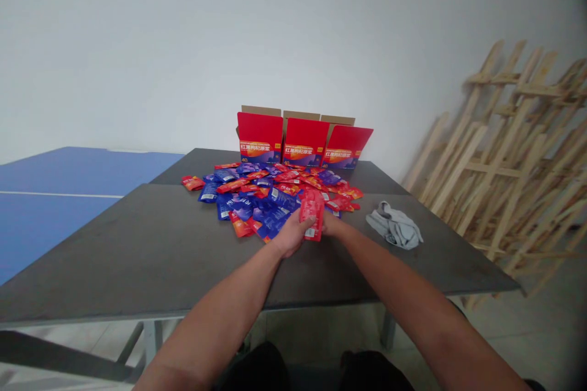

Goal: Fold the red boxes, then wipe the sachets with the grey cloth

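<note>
Pouches (275, 195) are heaped on the table (192, 269). At their near side, the left hand (291, 237) is closed around a red pouch (312, 211), its right edge met by the right hand (330, 223), whose grip is hidden. Farther right, a grey cloth (397, 227) is seen.

The lower half of the frame is filled by a dark grey desk (137, 263), its top crossed by a seam that can be seen at left and right of centre. It is carried on metal legs (153, 339), seen at lower left and lower right of centre. At the far end, in the upper middle of the frame, three open red cartons (306, 142) are lined up side by side. In front of them, across the centre, blue and red sachets (245, 201) are spread in a loose, overlapping heap. Right of centre, a crumpled grey cloth (395, 227) is laid apart from the heap.
</note>
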`<state>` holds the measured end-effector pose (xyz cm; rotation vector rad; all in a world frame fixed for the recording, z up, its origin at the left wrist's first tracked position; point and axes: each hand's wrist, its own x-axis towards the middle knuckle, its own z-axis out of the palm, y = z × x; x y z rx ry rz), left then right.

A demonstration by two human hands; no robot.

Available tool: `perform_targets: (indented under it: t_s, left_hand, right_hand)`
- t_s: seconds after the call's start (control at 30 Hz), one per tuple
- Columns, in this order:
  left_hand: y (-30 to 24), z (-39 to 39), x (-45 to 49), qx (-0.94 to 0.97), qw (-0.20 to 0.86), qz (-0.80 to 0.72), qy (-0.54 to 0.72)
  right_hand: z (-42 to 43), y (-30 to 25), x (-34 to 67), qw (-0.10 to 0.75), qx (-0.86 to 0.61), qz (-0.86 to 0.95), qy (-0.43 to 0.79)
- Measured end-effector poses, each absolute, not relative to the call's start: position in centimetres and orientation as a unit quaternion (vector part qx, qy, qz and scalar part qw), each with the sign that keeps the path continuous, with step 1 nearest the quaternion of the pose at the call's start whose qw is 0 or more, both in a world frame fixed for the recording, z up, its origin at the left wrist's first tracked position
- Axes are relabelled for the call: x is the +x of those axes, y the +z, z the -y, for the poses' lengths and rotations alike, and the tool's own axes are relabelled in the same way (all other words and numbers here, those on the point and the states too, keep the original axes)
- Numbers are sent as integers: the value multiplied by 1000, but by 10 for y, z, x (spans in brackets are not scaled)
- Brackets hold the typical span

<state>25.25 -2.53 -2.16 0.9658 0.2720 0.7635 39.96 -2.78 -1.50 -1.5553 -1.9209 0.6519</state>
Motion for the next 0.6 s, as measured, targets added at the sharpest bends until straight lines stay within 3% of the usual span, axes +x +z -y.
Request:
perform_targets:
  t_s: [0.23,0.37,0.47,0.6]
  left_hand:
    - [-36,24,257,525,768,-184,318]
    - [-42,23,258,571,738,-199,300]
    - [-43,23,258,593,717,-211,299]
    - [-44,23,258,609,702,-216,300]
  right_hand:
    - [38,-10,460,327,-646,638,263]
    - [28,-10,502,359,-773,518,78]
    - [21,-15,529,314,-851,419,-17]
    - [12,-27,548,245,-914,322,37]
